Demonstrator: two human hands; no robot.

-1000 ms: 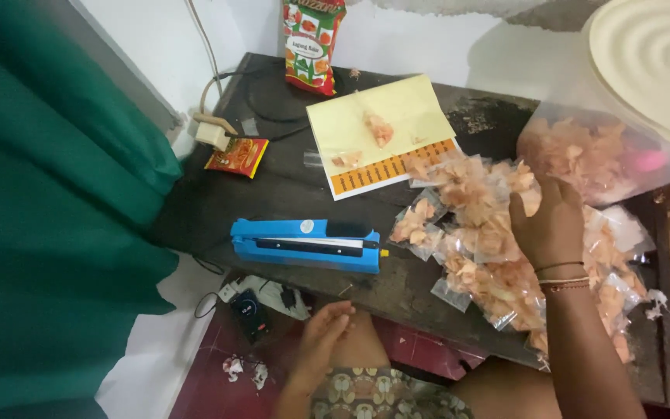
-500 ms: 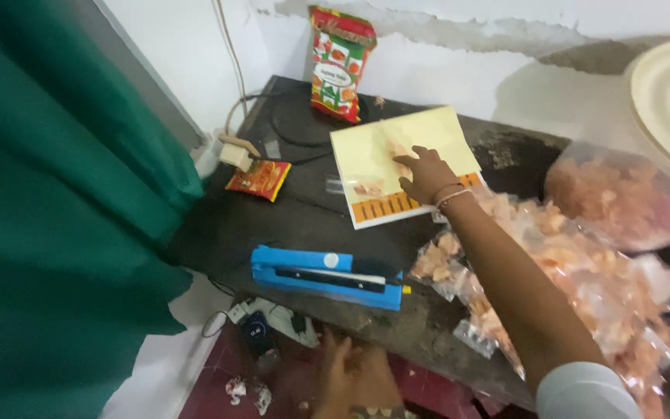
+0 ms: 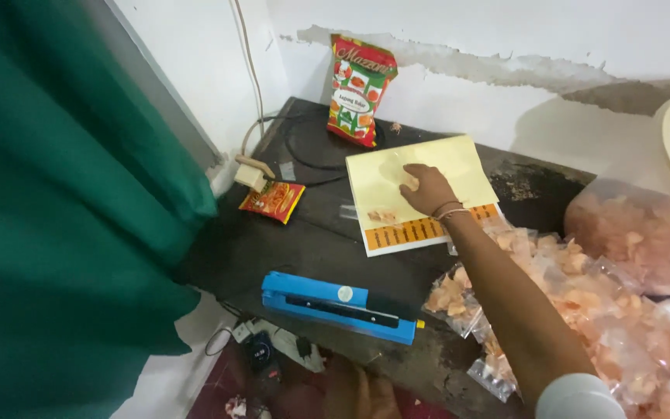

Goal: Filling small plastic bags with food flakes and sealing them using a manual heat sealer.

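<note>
1. The right hand (image 3: 428, 188) reaches across the dark wooden worktop (image 3: 304, 248) and rests on the pale yellow paper sheet with an orange printed band along its near edge (image 3: 459, 167). Its fingers curl down over a small pinkish-orange cracker piece (image 3: 409, 181) near the sheet's middle; whether the grip actually pinches the piece cannot be told.
2. A second small cracker piece (image 3: 381, 216) lies loose on the sheet, nearer the orange band and left of the right hand.
3. The left hand (image 3: 366, 392) shows only dimly below the worktop's near edge, blurred; its grip cannot be told.
4. The blue bar-shaped heat sealer (image 3: 339, 305) lies near the worktop's front edge, well in front of the sheet.
5. A heap of small clear plastic packets filled with pinkish crackers (image 3: 583, 310) lies to the right of the sheet, under and beside the right forearm.
6. A tall red and green printed snack bag (image 3: 360, 89) stands against the white wall behind the sheet.
7. A small flat red and orange sachet (image 3: 273, 201) lies left of the sheet, beside a cream plug block (image 3: 251, 175).
8. A green curtain (image 3: 63, 233) hangs left of the worktop.
</note>
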